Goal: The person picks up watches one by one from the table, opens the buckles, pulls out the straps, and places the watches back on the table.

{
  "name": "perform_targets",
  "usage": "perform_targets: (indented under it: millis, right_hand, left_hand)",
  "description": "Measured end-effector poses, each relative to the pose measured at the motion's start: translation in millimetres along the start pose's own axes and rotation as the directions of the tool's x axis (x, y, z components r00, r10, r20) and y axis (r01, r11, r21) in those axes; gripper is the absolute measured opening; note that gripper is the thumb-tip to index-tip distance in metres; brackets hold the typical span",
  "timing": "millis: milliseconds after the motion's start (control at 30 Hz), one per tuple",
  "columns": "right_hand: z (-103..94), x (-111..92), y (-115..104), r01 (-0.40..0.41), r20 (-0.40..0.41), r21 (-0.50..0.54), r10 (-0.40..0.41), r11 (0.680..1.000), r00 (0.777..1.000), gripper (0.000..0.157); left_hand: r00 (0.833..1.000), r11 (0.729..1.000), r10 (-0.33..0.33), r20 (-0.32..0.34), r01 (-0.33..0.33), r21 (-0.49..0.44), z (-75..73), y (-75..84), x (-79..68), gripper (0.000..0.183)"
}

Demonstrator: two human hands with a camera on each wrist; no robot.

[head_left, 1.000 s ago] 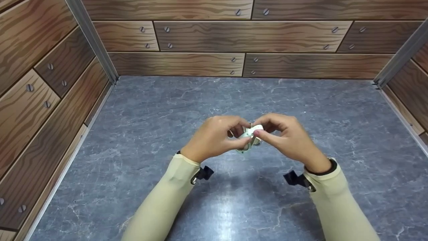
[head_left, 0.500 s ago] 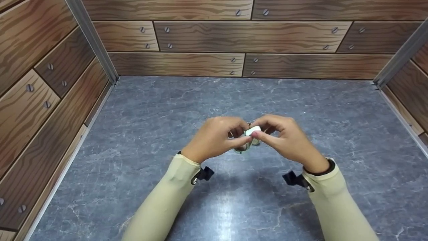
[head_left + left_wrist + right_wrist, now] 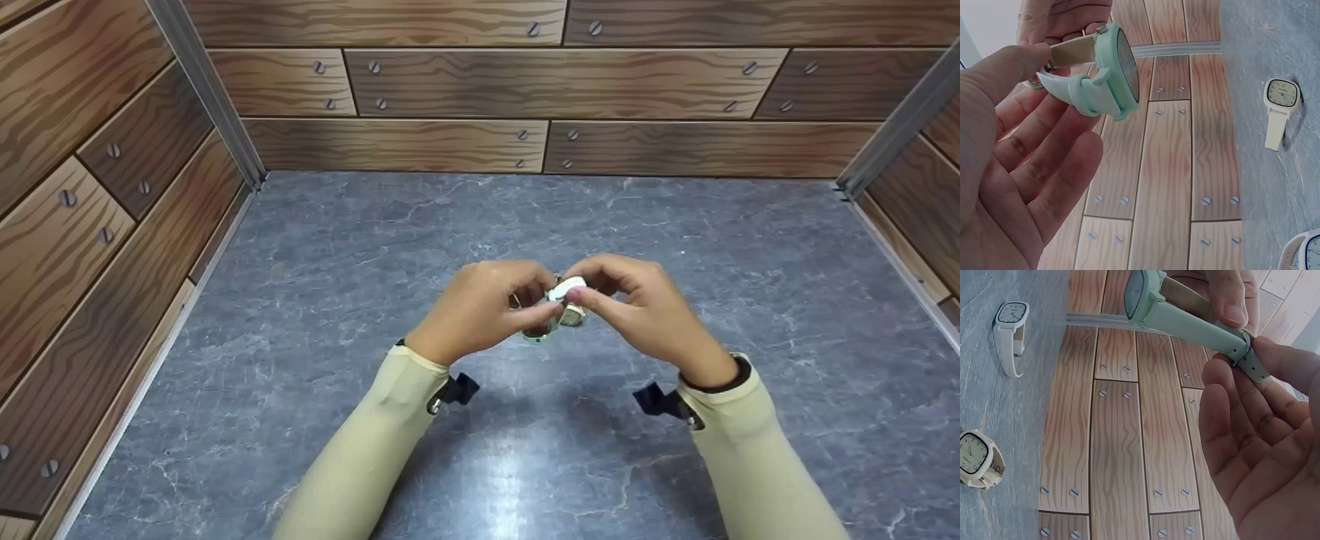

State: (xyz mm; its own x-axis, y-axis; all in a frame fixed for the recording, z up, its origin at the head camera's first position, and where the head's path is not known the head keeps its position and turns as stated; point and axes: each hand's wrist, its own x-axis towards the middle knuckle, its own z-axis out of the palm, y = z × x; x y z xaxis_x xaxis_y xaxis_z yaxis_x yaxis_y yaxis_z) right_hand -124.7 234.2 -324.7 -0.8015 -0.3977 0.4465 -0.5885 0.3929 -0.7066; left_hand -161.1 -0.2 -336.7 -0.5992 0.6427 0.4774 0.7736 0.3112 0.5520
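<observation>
Hands (image 3: 484,309) (image 3: 646,311) pinch the green watch (image 3: 1108,53) by its strap (image 3: 1196,331), clear of the dial (image 3: 1135,293), seemingly to steady the half-hidden tip (image 3: 1253,368).

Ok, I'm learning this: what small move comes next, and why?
Perhaps draw the mint-green strap tip further through the loop: it sticks out beyond, the right hand pinches it, and the left hand holds the watch too.

Right hand (image 3: 1272,439) pinches a mint watch (image 3: 1196,332) — white watch (image 3: 1012,314), cream watch (image 3: 973,453) apart.
</observation>
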Motion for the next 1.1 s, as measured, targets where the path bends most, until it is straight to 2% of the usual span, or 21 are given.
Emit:
perform_targets:
  millis: [233,633,900,1100]
  right_hand:
    - [-4.2,0.3,1.2,-0.054,0.018,-0.044,0.055,0.998,0.998,0.011]
    - [-5.3,0.7,0.7,-0.062,0.022,-0.050,0.063,0.997,0.998,0.009]
    - [-6.7,0.1,0.9,-0.027,0.016,0.003,0.027,1.000,1.000,0.012]
    - [-5.1,-0.1,1.0,-0.034,-0.016,0.105,0.036,0.994,0.999,0.013]
  left_hand:
    - [1.000,0.999,0.010,-0.003,-0.010,0.045,0.2,0.5,1.3,0.014]
    - [1.000,0.999,-0.008,0.007,0.007,0.043,-1.1,1.4,1.2,0.014]
    - [1.000,1.000,0.000,-0.006,0.000,-0.007,-0.8,-0.1,1.0,0.013]
    - [1.000,0.999,-0.003,-0.018,0.003,-0.032,-0.8,-0.9,1.1,0.014]
